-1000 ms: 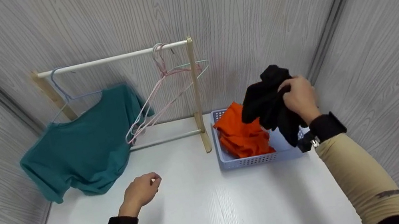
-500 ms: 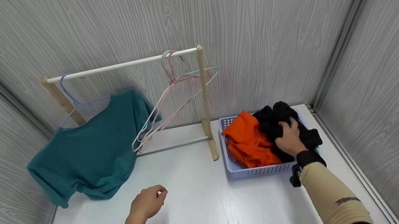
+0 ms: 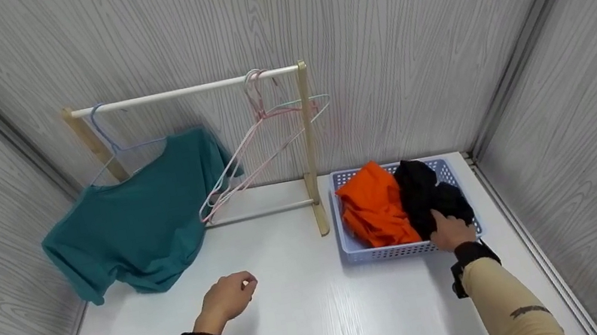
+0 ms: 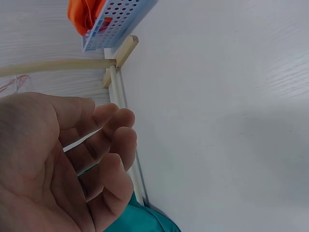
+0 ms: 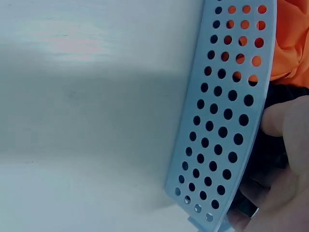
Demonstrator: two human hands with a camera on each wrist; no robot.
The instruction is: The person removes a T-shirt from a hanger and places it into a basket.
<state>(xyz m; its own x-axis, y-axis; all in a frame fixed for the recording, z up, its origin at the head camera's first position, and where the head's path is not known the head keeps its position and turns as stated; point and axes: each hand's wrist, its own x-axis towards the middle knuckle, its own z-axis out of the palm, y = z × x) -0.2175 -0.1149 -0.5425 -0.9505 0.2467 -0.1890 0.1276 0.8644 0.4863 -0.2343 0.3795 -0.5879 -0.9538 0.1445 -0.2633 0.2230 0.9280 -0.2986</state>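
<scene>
At the basket's front right corner my right hand (image 3: 453,231) touches a crumpled black garment (image 3: 419,191), with the index finger lying over the cloth. In the right wrist view, the thumb is just inside the basket wall (image 5: 219,111), and other fingertips reach down beside it, partly hidden. An orange garment (image 3: 375,203) lies bunched on the left of the same blue-violet basket (image 3: 391,252). My left hand (image 3: 229,296) hovers over the white table, its fingers loosely bent and holding nothing, as the left wrist view shows of the palm (image 4: 38,174).
A small wood-and-white rack (image 3: 188,90) stands at the back left. A teal T-shirt (image 3: 144,223) hangs from a blue hanger (image 3: 99,128) on it. Several pink and pale hangers (image 3: 241,153) hang at its right end. Grey wood-grain walls enclose the table (image 3: 324,321).
My right hand has lowered the black garment into the basket beside the orange one, then shifted toward the front rim. My left hand keeps nearly the same place and pose.
</scene>
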